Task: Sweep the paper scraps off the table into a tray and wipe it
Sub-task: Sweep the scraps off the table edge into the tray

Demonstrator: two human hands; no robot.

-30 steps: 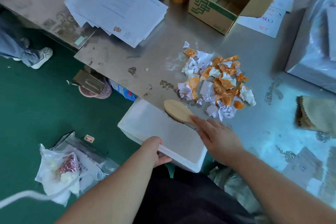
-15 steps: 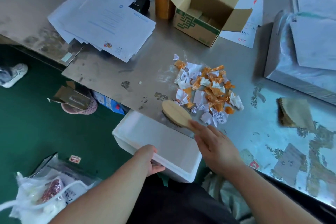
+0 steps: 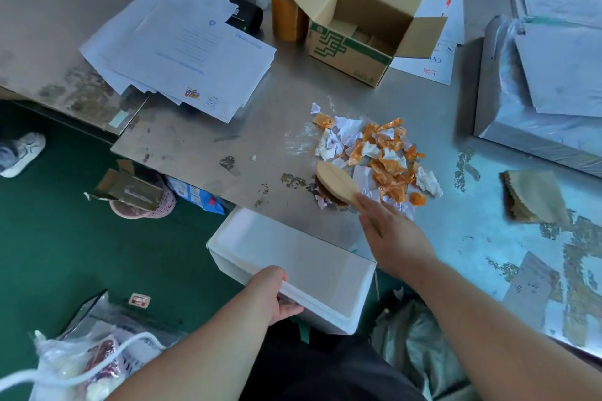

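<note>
Head camera: paper scraps heap on the table just beyond the brush the right hand grips, the tray gripped by its rim in the left hand below the near edge.

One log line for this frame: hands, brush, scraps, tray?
phase: sweep | left hand grips tray at table edge | right hand holds brush on near side of scrap pile | tray: no scraps seen | cloth: untouched
</note>
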